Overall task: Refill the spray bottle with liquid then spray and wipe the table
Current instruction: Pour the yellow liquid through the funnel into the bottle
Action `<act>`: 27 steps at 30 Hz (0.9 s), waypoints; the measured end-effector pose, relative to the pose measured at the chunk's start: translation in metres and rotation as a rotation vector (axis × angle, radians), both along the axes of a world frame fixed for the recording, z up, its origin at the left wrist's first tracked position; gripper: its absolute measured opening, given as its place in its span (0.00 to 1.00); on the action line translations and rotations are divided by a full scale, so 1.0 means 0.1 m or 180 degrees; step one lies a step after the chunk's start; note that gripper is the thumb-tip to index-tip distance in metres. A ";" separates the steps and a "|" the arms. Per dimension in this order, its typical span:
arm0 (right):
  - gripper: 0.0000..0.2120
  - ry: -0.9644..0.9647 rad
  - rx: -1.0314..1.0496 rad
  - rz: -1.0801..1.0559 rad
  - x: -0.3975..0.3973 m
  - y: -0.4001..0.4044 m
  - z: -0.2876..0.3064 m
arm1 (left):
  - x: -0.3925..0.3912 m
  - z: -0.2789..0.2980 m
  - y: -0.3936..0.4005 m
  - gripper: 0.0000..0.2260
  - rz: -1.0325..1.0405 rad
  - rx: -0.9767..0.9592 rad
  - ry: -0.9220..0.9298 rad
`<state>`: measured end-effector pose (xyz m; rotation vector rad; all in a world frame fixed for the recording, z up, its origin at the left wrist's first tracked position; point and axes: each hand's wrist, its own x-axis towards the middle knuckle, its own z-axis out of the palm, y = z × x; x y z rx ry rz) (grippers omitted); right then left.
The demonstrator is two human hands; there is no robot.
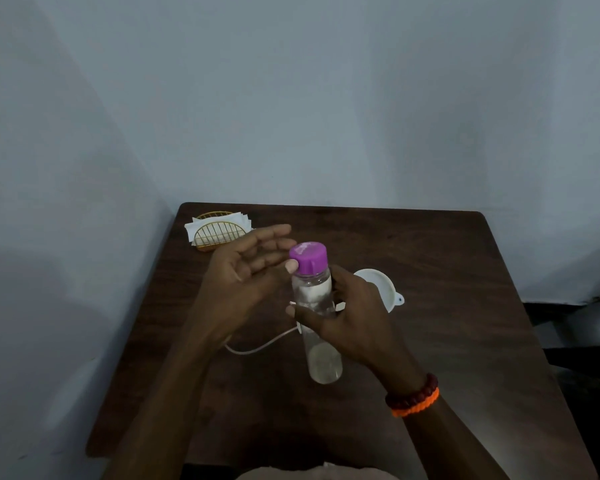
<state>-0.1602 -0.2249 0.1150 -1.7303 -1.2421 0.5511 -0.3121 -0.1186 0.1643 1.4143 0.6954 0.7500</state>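
A clear plastic bottle [317, 327] with a purple cap [308, 257] is held above the dark wooden table [430, 341]. My right hand [347, 313] grips its middle, fingers wrapped round the body. My left hand [246, 271] is just left of the cap, fingers straight, with the thumb tip touching the cap's side. Clear liquid shows in the bottle's lower part. A white funnel [383, 287] lies on the table behind my right hand, partly hidden. A thin white tube [257, 348] curves across the table below my left hand.
A yellow wire holder with white napkins [217, 230] stands at the table's back left corner. The table sits against a pale wall [291, 116] behind and to the left. A beaded and an orange band circle my right wrist [413, 396].
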 end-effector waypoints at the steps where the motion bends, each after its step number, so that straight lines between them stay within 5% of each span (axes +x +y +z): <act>1: 0.22 -0.0014 -0.0007 0.0021 -0.02 0.01 0.00 | 0.01 0.01 -0.02 0.25 -0.0032 -0.0022 0.0012; 7: 0.23 0.0000 0.0106 0.0283 -0.17 0.02 0.05 | 0.15 -0.03 -0.08 0.23 -0.0016 0.0429 0.0421; 16: 0.22 -0.0069 0.0012 0.0054 -0.06 0.00 0.04 | -0.13 -0.06 0.04 0.23 -0.0004 0.0080 0.0192; 23: 0.20 -0.0305 -0.0104 0.0198 -0.24 0.02 0.05 | 0.07 -0.04 -0.11 0.28 -0.0067 0.0465 0.0512; 27: 0.18 -0.0194 0.0012 0.0017 -0.19 0.00 0.07 | 0.05 -0.06 -0.06 0.23 0.0242 0.0426 0.0441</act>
